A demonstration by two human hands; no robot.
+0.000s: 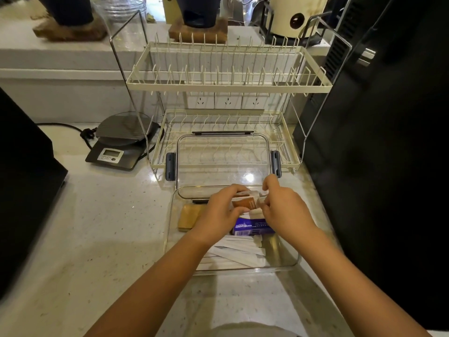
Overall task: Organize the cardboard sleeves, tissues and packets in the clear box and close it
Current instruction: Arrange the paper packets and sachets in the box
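So the clear box (286,261) sits open on the bench (109,227), dead center. Both hands are over its far end, around 12 o'clock of the box. The left hand (218,212) and right hand (286,210) have their fingers pinched on a small bundle of brown packets (245,203) held between them. Below that, a purple tissue pack (252,227) lies in the box, and the cardboard sleeves (189,216) sit at about 10 o'clock inside. White paper sticks (238,254) lie loose at the 6 o'clock end. The lid (223,161) leans at 12 o'clock against the dish rack (228,83). A kitchen scale (121,144) sits out at 10 o'clock.
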